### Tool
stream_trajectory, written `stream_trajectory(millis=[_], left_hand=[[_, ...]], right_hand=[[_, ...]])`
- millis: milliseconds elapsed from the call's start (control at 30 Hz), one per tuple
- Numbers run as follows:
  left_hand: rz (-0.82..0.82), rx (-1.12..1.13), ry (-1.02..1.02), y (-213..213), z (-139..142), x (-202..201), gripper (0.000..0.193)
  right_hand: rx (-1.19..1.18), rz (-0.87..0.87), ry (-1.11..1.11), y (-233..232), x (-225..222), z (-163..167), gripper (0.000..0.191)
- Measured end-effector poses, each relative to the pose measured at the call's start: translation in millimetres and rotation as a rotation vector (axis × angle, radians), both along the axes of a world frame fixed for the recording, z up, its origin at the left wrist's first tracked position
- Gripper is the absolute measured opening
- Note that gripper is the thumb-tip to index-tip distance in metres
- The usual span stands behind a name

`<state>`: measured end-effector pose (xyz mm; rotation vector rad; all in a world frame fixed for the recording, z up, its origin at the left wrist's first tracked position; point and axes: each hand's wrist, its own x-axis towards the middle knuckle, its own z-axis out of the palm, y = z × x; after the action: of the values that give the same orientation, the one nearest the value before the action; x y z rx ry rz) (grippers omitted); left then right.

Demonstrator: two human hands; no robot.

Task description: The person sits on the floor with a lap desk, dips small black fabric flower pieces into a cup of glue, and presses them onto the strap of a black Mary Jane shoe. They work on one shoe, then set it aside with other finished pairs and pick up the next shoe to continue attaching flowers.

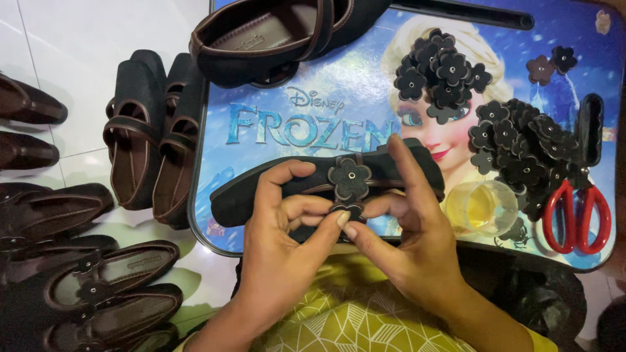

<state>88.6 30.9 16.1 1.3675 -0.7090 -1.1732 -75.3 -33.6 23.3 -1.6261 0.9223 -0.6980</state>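
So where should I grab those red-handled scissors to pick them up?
Take the red-handled scissors by the two red loop handles, which point toward the person at the near right edge of the blue picture tray. Come from that near side: the black-sheathed blades point away, beside the pile of dark flower-shaped pieces.

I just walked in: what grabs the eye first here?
Dead centre, two hands, left hand and right hand, hold a dark shoe with a flower piece on its strap. On the right of the bright cartoon tray lie heaps of dark flower cutouts and red scissors. More shoes crowd the floor at left.
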Motion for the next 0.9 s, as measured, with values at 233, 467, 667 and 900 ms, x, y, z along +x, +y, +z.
stream_trajectory(millis=[233, 467, 667, 900], left_hand=[[0.063, -0.071, 0.261, -9.7, -1.8, 3.8, 0.061], [0.038, -0.139, 0.320, -4.6, -1.5, 16.6, 0.074], [0.023, -0.134, 0.365, -14.8, -10.8, 24.8, 0.071], [-0.035, -0.163, 0.355, -6.7, -14.4, 28.8, 0.076]], right_hand=[[-0.033, -0.029, -0.056, -5.0, 1.4, 6.1, 0.106], [-0.155, 0.040, -0.069, -6.1, -7.6, 16.4, 0.099], [-0.333, 0.024, 0.159, -18.6, 1.9, 10.3, 0.103], [-0.356, 0.007, 0.132, -16.9, 15.9, 1.3, 0.109]])
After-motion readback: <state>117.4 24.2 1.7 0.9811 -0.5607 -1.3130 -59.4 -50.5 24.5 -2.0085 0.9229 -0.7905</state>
